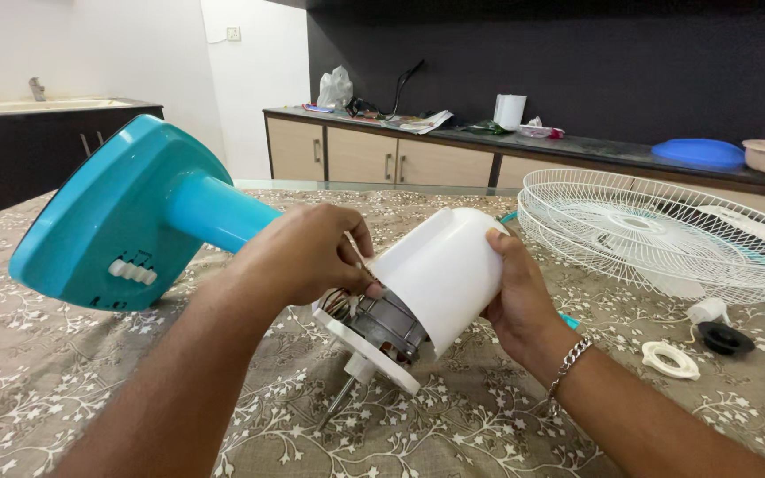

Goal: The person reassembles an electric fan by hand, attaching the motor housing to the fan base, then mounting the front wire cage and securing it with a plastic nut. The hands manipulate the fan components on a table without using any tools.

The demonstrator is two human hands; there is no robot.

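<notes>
Before you on the surface lies the fan motor under its rear cover, the fan base to its left, the stacked grilles to its right (two small rings just before them), the counter behind.

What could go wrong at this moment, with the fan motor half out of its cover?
1. The left hand has fingertips at the exposed motor wiring; a tug might strain or snag a wire.
2. The right hand grips the white cover from one side only, so it could slip off.
3. The loose white ring and black cap lie near the table's edge and could be knocked away.
</notes>
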